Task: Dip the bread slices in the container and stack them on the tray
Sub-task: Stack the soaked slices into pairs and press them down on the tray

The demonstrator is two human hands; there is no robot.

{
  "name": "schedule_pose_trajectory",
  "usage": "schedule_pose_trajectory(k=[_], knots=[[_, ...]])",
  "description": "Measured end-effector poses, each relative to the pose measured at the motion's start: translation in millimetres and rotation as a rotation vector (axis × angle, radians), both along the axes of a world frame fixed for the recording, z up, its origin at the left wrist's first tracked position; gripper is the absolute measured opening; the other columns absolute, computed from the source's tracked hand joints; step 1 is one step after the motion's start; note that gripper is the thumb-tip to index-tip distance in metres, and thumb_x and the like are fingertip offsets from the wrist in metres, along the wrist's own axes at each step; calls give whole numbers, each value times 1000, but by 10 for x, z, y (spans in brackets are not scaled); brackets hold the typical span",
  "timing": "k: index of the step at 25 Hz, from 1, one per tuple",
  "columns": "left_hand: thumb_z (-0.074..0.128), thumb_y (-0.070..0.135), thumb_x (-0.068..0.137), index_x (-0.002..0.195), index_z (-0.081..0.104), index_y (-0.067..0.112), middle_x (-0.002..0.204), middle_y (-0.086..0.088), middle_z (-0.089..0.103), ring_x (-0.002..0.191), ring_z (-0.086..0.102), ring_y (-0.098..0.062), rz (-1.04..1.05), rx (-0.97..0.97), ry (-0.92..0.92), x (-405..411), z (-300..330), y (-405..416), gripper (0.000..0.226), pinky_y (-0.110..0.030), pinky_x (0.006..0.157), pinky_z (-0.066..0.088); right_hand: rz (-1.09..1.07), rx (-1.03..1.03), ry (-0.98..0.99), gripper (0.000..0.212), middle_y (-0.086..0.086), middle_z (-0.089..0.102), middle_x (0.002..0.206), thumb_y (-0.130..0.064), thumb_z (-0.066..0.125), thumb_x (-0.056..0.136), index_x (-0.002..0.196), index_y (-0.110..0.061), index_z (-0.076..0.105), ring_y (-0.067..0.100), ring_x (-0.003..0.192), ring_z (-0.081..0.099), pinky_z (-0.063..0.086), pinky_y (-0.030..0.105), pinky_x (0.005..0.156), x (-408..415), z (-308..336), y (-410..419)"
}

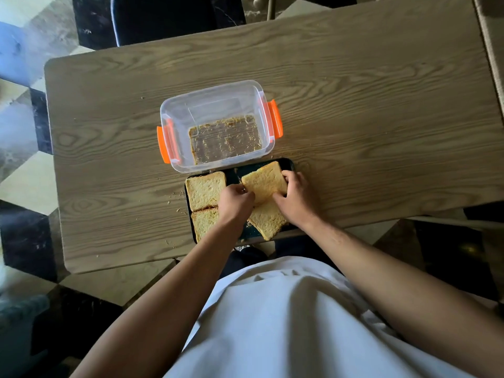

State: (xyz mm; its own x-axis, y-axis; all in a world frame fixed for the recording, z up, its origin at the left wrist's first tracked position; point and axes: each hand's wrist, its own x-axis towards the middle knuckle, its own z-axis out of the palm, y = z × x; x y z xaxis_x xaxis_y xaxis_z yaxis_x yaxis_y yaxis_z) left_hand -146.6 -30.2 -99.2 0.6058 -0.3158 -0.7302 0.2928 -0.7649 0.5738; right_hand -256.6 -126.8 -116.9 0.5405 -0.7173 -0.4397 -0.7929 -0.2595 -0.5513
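Observation:
A dark tray [234, 174] lies at the table's near edge. A bread slice [205, 189] sits at the tray's far left, and another slice [203, 222] lies just behind it toward me. On the right, a tilted slice [263, 181] is pinched by both hands: my left hand [236, 204] at its near-left corner, my right hand [296, 197] along its right edge. It overlaps a lower slice [268, 221]. The clear container [174, 110] with orange clips stands just beyond the tray, holding a thin layer of crumbs.
The wooden table [354, 105] stretches far to the right and back. Crumbs are scattered on it left of the tray. A dark chair [169, 17] stands beyond the far edge. The tray overhangs the near edge slightly.

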Motion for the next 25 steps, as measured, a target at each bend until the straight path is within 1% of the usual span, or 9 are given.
schedule_pose_trajectory(k=[3, 7, 9, 12, 15, 19, 21, 23, 25], knots=[[59, 5, 80, 84, 71, 7, 71, -6, 66, 57, 54, -18, -22, 1, -28, -24, -16, -50, 14, -28, 55, 42, 26, -30, 40, 54, 14, 53, 121, -26, 68, 83, 130, -7, 50, 28, 106, 53, 43, 31, 82, -34, 9, -10], [53, 0, 74, 68, 63, 4, 58, -6, 48, 48, 37, -17, -56, -30, -14, -38, 16, -138, 13, -25, 48, 27, -4, -21, 38, 55, 16, 47, 125, -24, 67, 85, 132, -3, 48, 30, 111, 50, 42, 35, 91, -42, 17, -54], [51, -1, 72, 71, 63, -6, 60, -10, 45, 49, 34, -17, -61, -33, -6, -32, 8, -156, 13, -24, 46, 23, -27, -22, 37, 56, 16, 45, 126, -23, 67, 85, 133, -3, 48, 29, 111, 49, 41, 34, 91, -49, 18, -58], [52, 0, 73, 73, 64, -5, 61, -10, 44, 47, 33, -17, -77, -28, -2, -23, -7, -200, 13, -23, 46, 24, -21, -30, 42, 56, 15, 45, 124, -26, 67, 86, 133, -2, 48, 29, 109, 49, 40, 32, 87, -52, 14, -67], [56, 4, 74, 71, 63, 0, 64, -11, 43, 54, 34, -19, -65, -34, 17, -24, -15, -256, 9, -28, 50, 26, -12, -26, 43, 56, 15, 46, 123, -27, 67, 87, 132, -1, 48, 28, 107, 50, 37, 29, 83, -47, 5, -81], [58, 6, 75, 81, 62, -15, 65, -12, 49, 60, 39, -20, -25, -46, 27, 8, -73, -294, 22, -34, 57, 33, -15, -1, 38, 62, 15, 45, 125, -29, 68, 86, 136, -1, 44, 26, 106, 51, 36, 27, 81, -40, -14, -101], [58, 5, 75, 79, 63, -13, 65, -12, 50, 59, 40, -20, -28, -49, 21, 21, -79, -317, 19, -33, 57, 33, -15, 6, 48, 64, 15, 45, 126, -31, 68, 86, 137, -1, 43, 25, 105, 51, 36, 27, 81, -36, -16, -106], [56, 3, 75, 71, 63, -4, 64, -12, 48, 57, 38, -19, -41, -62, 13, 33, -74, -316, 10, -32, 56, 31, -16, 11, 49, 64, 15, 45, 126, -30, 68, 86, 137, -2, 43, 27, 107, 50, 38, 29, 83, -39, -7, -110], [53, 3, 75, 70, 62, 2, 62, -10, 48, 55, 37, -19, -79, -69, -6, 32, -81, -263, 10, -32, 54, 29, -43, 34, 22, 61, 14, 44, 126, -25, 69, 85, 136, -4, 45, 26, 108, 49, 36, 27, 85, -54, 15, -110]])
